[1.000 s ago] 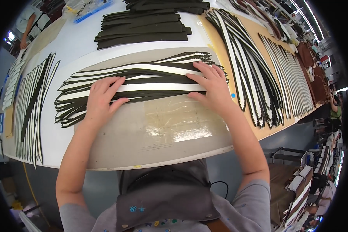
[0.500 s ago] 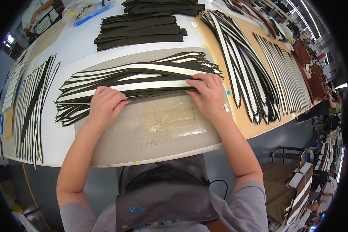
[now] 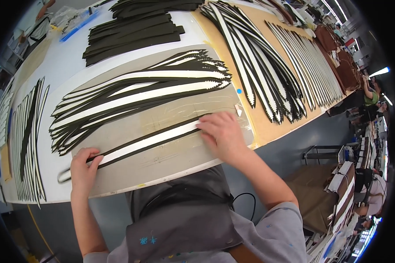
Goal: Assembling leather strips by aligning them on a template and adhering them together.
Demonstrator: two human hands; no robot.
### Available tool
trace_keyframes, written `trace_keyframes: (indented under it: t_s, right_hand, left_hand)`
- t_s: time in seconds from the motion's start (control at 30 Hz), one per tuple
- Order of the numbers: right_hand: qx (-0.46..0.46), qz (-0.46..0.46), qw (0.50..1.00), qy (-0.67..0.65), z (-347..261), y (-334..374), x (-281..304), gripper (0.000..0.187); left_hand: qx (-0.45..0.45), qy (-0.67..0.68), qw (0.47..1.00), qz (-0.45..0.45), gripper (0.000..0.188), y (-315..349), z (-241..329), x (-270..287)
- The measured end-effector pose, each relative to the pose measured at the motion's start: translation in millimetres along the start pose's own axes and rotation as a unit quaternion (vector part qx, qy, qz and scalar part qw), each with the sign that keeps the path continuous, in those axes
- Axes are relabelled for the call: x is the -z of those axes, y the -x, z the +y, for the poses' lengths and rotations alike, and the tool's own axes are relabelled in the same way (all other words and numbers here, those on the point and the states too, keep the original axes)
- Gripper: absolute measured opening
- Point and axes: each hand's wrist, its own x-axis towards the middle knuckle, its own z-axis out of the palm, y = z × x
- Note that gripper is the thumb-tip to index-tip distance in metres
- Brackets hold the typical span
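A long strip with a white middle and black edges (image 3: 151, 141) lies along the near side of the grey mat, sloping up to the right. My left hand (image 3: 84, 171) pinches it near its rounded left end, thumb and fingers closed at the edge. Toward the other end my right hand (image 3: 224, 135) has its fingers bent over the strip; that end is hidden under the hand. Just beyond lies a fanned pile of similar black-and-white strips (image 3: 131, 95) with notched ends, apart from both hands.
The grey mat (image 3: 171, 162) reaches almost to the table's front edge. Plain black strips (image 3: 131, 37) are stacked at the back. More black-and-white strips (image 3: 254, 61) lie on a tan board to the right, narrow ones (image 3: 28, 140) to the left. Other people are at the far sides.
One strip has come off the pile toward me onto the bare mat, held in both hands. My left hand moved left and nearer, my right hand nearer. The view shifted slightly.
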Motion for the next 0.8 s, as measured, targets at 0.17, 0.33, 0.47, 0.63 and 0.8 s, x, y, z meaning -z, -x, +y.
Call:
trace_keyframes:
  t_s: [0.17,0.33,0.47,0.63,0.8]
  right_hand:
    - [-0.034,-0.034,0.999,0.019,-5,34,0,0.056]
    - [-0.072,-0.020,0.997,0.007,8,36,1,0.059]
    - [-0.089,0.004,0.996,0.003,17,38,3,0.059]
    - [-0.099,0.011,0.995,-0.005,24,41,5,0.057]
    - [-0.092,0.018,0.996,0.001,21,37,4,0.055]
  left_hand:
    - [-0.066,-0.177,0.979,0.080,0.017,2,22,-24]
    - [-0.224,-0.010,0.971,-0.085,0.038,-6,95,-79]
    - [-0.260,-0.063,0.956,-0.121,0.049,-15,123,-110]
    - [-0.268,-0.078,0.954,-0.109,0.050,-20,130,-128]
    - [-0.263,-0.063,0.958,-0.095,0.051,-22,124,-132]
